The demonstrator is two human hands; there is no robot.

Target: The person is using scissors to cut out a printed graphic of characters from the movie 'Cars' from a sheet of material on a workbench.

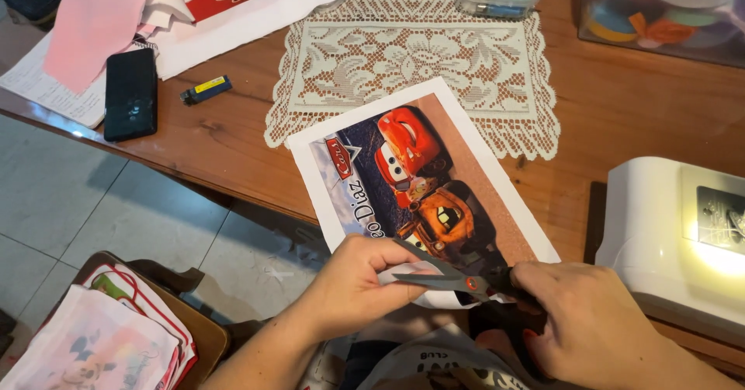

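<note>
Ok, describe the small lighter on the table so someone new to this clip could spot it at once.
Start at the wooden table and find the white lace mat in its middle. Left of the mat, right of the black phone, lies the lighter. It is the only small stick-shaped thing there, yellow and blue.

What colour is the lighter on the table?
The lighter is blue with a yellow label, seen in the head view.
</note>
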